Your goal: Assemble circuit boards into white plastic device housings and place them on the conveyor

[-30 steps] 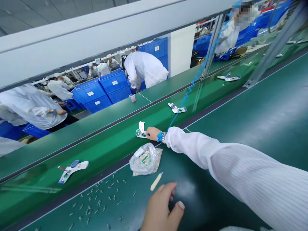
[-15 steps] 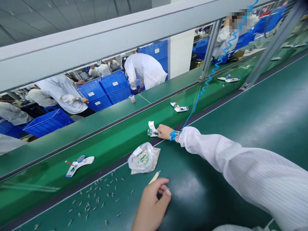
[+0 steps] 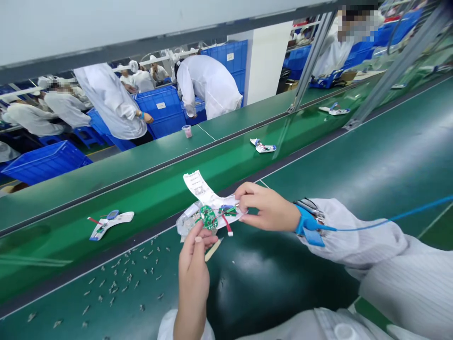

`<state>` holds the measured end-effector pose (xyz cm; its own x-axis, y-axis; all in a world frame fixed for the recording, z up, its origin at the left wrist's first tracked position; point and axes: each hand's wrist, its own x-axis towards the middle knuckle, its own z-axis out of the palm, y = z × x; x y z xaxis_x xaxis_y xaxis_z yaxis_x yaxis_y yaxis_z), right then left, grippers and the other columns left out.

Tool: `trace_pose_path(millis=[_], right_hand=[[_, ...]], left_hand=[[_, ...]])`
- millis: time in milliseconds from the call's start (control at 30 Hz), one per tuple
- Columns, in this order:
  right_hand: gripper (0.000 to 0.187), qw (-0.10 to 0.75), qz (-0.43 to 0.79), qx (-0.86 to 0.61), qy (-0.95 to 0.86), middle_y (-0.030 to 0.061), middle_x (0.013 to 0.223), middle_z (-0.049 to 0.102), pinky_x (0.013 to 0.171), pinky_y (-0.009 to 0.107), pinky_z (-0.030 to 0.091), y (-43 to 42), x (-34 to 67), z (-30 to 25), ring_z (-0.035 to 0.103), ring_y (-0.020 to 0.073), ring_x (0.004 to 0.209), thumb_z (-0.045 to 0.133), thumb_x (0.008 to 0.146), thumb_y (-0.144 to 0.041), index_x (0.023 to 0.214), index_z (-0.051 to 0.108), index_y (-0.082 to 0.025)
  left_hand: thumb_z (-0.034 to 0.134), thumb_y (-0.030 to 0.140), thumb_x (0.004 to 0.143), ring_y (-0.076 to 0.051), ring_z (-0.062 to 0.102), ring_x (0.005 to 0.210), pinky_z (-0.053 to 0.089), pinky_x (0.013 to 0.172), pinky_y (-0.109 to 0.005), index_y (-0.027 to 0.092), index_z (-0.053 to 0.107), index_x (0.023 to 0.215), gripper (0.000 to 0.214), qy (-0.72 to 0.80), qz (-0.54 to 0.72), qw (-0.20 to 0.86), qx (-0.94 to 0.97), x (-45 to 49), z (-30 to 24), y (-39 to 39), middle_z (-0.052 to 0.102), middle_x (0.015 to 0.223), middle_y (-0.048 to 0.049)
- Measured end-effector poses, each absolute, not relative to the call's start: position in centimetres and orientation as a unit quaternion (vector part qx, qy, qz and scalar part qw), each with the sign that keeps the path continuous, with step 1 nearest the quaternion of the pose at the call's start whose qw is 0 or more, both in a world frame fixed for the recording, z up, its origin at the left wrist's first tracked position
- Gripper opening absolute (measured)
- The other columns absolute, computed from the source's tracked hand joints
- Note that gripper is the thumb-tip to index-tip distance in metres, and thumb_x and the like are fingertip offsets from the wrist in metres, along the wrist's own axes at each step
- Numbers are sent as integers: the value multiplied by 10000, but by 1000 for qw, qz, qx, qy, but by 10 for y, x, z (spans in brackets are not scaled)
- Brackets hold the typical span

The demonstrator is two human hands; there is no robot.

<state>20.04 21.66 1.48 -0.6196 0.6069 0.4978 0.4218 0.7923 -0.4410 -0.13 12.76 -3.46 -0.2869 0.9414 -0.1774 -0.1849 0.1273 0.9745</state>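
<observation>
My right hand [image 3: 267, 208] pinches the right end of a white curved plastic housing [image 3: 201, 189] with a printed label, held above the table edge. On its wires hangs a round green circuit board [image 3: 208, 216], and my left hand [image 3: 194, 250] grips its lower edge between the fingers. A red lead with a white plug [image 3: 227, 225] dangles from the housing. Behind the board, partly covered, lies a clear plastic bag [image 3: 184, 226] of small parts. A cream pointed stick [image 3: 213, 250] shows beside my left fingers; it seems to rest on the table.
Several small metal parts [image 3: 120, 278] lie scattered at left. Similar housings [image 3: 111, 224] sit along the green belt [image 3: 155, 189]. A blue cord [image 3: 389, 222] runs from my right wristband. Beyond are a pink cup [image 3: 187, 131], metal posts, blue crates and people in white coats.
My right hand has brought the white housing from the belt toward me. My left hand has moved left and up and taken hold of the circuit board. The view has shifted slightly.
</observation>
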Motion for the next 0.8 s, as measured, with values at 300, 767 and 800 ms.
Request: trace_pose_path(millis=[300, 767, 800], right_hand=[[98, 293, 56, -213, -930, 103, 965, 543, 654, 257, 429, 196, 199, 21, 525, 152, 775, 491, 819, -121, 733, 520, -158], [46, 269, 397, -253, -840, 55, 889, 641, 808, 252, 452, 190, 184, 39, 594, 134, 858, 604, 775, -147, 800, 643, -143], [61, 292, 404, -272, -823, 50, 855, 650, 786, 249, 457, 186, 178, 39, 599, 132, 831, 597, 788, -161, 784, 656, -145]], left_hand=[[640, 446, 789, -120, 617, 734, 494, 692, -216, 195, 677, 916, 283, 487, 597, 548, 325, 3, -17, 113, 680, 875, -14], [743, 365, 705, -120, 612, 611, 514, 567, -228, 164, 602, 996, 380, 450, 540, 600, 381, -4, 1, 98, 648, 797, -33], [735, 343, 717, -111, 617, 603, 519, 570, -221, 174, 595, 1009, 365, 463, 549, 586, 375, -1, 1, 97, 647, 803, -23]])
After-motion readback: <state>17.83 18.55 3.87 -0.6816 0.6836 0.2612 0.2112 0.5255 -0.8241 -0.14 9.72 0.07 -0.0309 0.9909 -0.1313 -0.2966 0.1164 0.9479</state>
